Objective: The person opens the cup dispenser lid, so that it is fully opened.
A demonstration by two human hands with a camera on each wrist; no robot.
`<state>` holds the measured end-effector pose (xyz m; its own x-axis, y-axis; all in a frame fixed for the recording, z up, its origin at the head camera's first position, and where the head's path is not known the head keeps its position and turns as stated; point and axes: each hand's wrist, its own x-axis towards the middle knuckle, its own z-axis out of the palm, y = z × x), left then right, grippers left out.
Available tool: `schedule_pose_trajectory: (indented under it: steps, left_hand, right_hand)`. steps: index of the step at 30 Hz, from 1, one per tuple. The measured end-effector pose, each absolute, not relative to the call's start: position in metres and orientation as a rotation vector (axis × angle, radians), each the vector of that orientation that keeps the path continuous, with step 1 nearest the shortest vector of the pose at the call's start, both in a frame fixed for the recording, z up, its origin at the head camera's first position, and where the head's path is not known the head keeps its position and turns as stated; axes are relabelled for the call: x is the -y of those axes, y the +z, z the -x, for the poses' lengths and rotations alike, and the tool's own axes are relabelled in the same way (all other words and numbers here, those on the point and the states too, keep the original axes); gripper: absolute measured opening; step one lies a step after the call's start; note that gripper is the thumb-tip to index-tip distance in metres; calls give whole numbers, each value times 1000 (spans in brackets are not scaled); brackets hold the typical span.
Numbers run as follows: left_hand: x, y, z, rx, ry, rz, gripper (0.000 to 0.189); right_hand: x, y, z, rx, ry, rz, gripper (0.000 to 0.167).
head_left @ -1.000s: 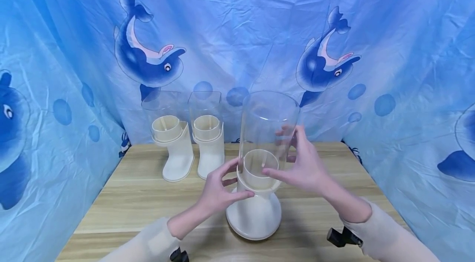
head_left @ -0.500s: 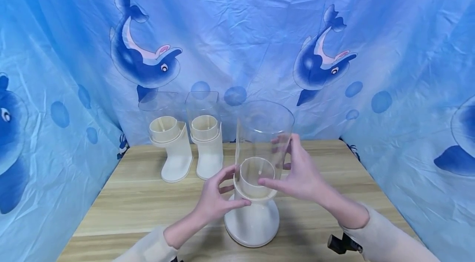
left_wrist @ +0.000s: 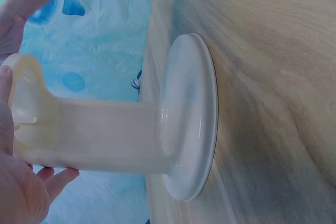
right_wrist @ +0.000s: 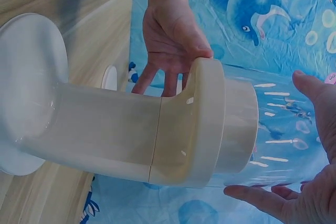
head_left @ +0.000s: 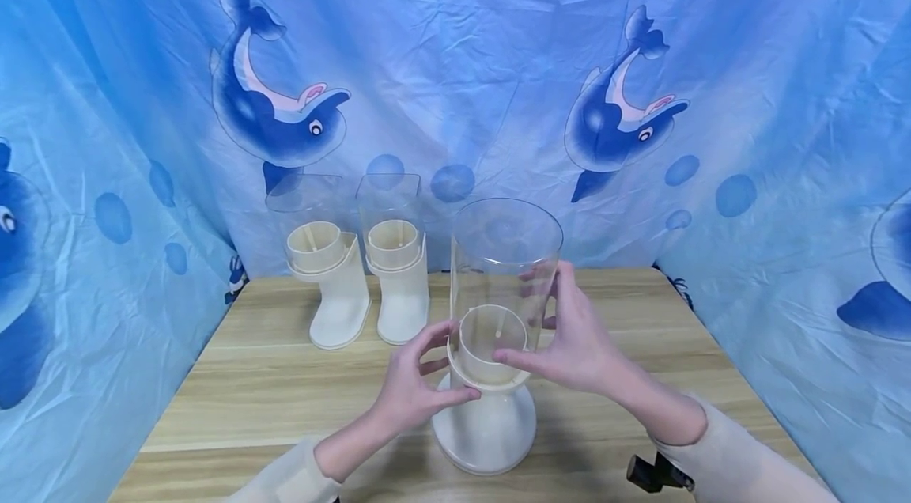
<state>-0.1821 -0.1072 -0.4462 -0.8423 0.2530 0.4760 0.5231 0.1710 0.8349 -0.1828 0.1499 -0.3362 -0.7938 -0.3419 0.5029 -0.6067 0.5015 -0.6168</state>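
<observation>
A cream-white stand (head_left: 491,436) with a round base rests on the wooden table in front of me. A clear cylinder (head_left: 507,254) rises from its collar around a cream inner ring (head_left: 493,357). My left hand (head_left: 418,383) holds the stand just under the collar, its thumb in front; in the left wrist view some fingers curl behind the column (left_wrist: 105,135). Higher up, my right hand (head_left: 575,341) grips the clear cylinder, thumb on the near side and fingers round the far side. The right wrist view shows the cylinder's lower end (right_wrist: 283,145) between that hand's thumb and fingers.
Two similar cream stands (head_left: 340,313) (head_left: 403,312) with clear uprights stand at the back left of the wooden table (head_left: 285,408). Blue cloth (head_left: 455,76) printed with dolphins hangs behind the table and on both sides.
The stand and its clear cylinder have shifted slightly down in the head view, both hands moving with them. My grip looks the same. The two stands at the back stay in place.
</observation>
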Motion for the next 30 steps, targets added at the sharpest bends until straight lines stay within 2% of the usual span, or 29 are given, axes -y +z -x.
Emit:
schedule_pose_trajectory:
  steps: [9, 16, 20, 24, 30]
  left_hand:
    - [110, -453, 185, 2207, -1673, 792, 91]
    - [115, -448, 208, 2135, -1637, 1050, 107]
    - [116, -444, 219, 2070, -1702, 1189, 109]
    - [115, -443, 222, 2040, -1758, 1223, 110]
    - [114, -447, 219, 2062, -1773, 1189, 107]
  right_hand:
    - [-149, -340, 183, 2416, 1164, -813, 104]
    - [-152, -345, 185, 2407, 1186, -816, 104]
    - [-154, -347, 186, 2405, 1203, -839, 105]
    - [-155, -348, 187, 2416, 1191, -866, 104]
    - [-159, -352, 194, 2401, 1219, -943, 91]
